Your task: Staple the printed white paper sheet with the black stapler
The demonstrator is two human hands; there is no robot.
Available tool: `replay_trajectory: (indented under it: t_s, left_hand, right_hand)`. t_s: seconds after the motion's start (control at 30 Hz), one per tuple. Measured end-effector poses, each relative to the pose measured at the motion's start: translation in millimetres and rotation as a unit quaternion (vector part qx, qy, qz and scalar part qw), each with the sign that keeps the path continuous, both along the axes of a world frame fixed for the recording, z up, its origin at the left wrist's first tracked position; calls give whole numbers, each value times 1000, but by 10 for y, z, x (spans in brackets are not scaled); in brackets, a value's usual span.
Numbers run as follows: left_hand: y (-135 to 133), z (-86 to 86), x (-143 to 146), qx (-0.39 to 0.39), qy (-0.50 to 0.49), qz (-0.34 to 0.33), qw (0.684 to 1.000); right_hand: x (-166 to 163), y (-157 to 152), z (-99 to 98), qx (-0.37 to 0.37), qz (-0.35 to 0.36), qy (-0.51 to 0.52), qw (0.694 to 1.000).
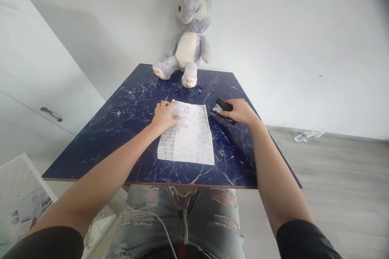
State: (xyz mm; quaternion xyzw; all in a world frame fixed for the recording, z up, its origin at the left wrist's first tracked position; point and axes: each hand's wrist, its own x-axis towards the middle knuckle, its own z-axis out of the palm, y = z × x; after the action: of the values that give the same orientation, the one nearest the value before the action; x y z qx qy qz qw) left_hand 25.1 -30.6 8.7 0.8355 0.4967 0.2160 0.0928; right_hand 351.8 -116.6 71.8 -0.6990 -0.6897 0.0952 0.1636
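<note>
A printed sheet of paper (190,137) lies flat in the middle of a dark blue marbled table (121,129). My left hand (164,115) rests on the sheet's upper left corner, fingers curled down against it. My right hand (240,111) is wrapped round a black stapler (221,107) just past the sheet's upper right corner, low over the tabletop.
A grey plush rabbit (188,44) sits at the table's far edge against a white wall. A white cabinet with a dark handle (51,113) stands to the left. Printed papers (21,198) lie at lower left. A crushed plastic bottle (306,135) lies on the grey floor at right.
</note>
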Motion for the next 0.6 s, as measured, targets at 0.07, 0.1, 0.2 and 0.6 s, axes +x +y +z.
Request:
replay_trajectory:
  t_s: [0.07, 0.1, 0.2, 0.6]
  left_hand:
    - [39, -28, -17, 2, 23, 18, 1000]
    - [66, -45, -24, -3, 31, 11, 999]
    - [152, -94, -41, -17, 36, -17, 999]
    - [251, -85, -84, 9, -60, 19, 998]
  right_hand:
    - [-212, -19, 4, 59, -94, 57, 992]
    - [-367, -33, -11, 73, -109, 88, 987]
    - [-952, -94, -117, 37, -59, 102, 992]
    - [-1452, -502, -404, -26, -55, -42, 997]
